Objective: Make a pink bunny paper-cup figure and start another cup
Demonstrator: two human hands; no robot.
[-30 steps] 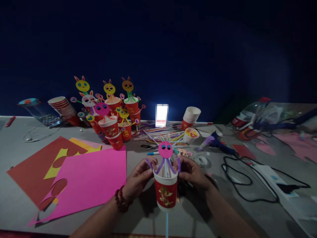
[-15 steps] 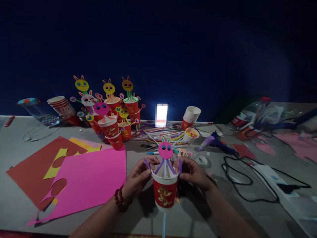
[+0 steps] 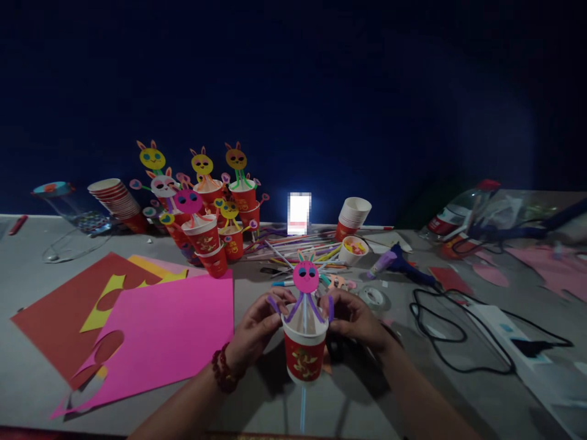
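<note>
We view the cup [image 3: 304, 357] at the front centre, held upright over the table [image 3: 27, 256]. The left hand [image 3: 263, 318] sits at the left side of the rim, its thumb and fingers drawn together in a pinch. The right hand [image 3: 355, 318] mirrors this position at the right side of the rim. We cannot tell whether the purple stems [image 3: 331, 307] are pinched together with the rim.

We note the assembly: the pink disc [image 3: 306, 278], with eyes and upright ears, stands above the mouth of the cup. The stems spread below the disc, bend at the rim and point upward at each side. A pale straw [image 3: 303, 409] projects below the base of the cup. A bead bracelet [image 3: 224, 366] encircles the left wrist.

To the left of the left hand, we find the pink sheet [image 3: 183, 336], partly covering the brown sheet [image 3: 59, 318]; curved cut-outs mark its left edge. Behind these stand the finished figures [image 3: 202, 235], mounted on red cups.

Behind the disc, we locate a pile of sticks [image 3: 298, 247]. The stack of cups [image 3: 352, 217] stands upright beyond them, with the small tub [image 3: 353, 256] of coloured pieces in front. Near the right hand lies the tape roll [image 3: 373, 297]. Farther right, we identify the blue tool [image 3: 413, 269], the black cord [image 3: 458, 368] and the bottle [image 3: 452, 217].
</note>
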